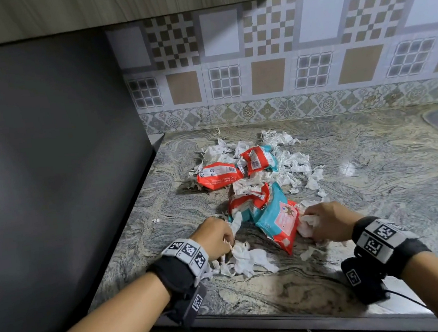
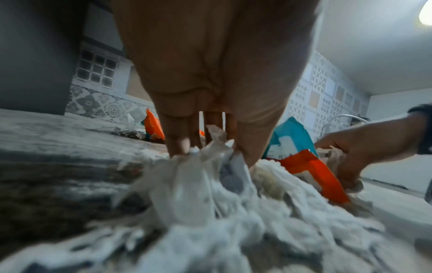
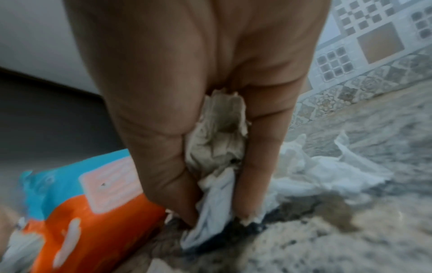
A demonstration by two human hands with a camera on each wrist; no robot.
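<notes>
head view: a crumpled white wipe (image 1: 243,256) is pinched by the bunched fingers of the left hand (image 1: 215,237) at the near left of the marbled counter (image 1: 378,180). a wad of wipes (image 3: 217,140) is gripped in the curled right hand (image 1: 328,221), just right of a teal and red packet (image 1: 279,221). loose wipes (image 1: 291,163) and other packets (image 1: 219,176) are scattered farther back, before a patterned tile wall (image 1: 267,51); a dark panel (image 1: 47,158) is seen at the left. fingertips are blurred in the wrist views.

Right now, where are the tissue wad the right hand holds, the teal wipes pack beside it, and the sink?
Held tissue wad (image 3: 217,140): right wrist view, crumpled middle.
Teal wipes pack (image 1: 277,222): head view, printed front face.
Sink (image 1: 434,121): head view, steel rim.
</notes>
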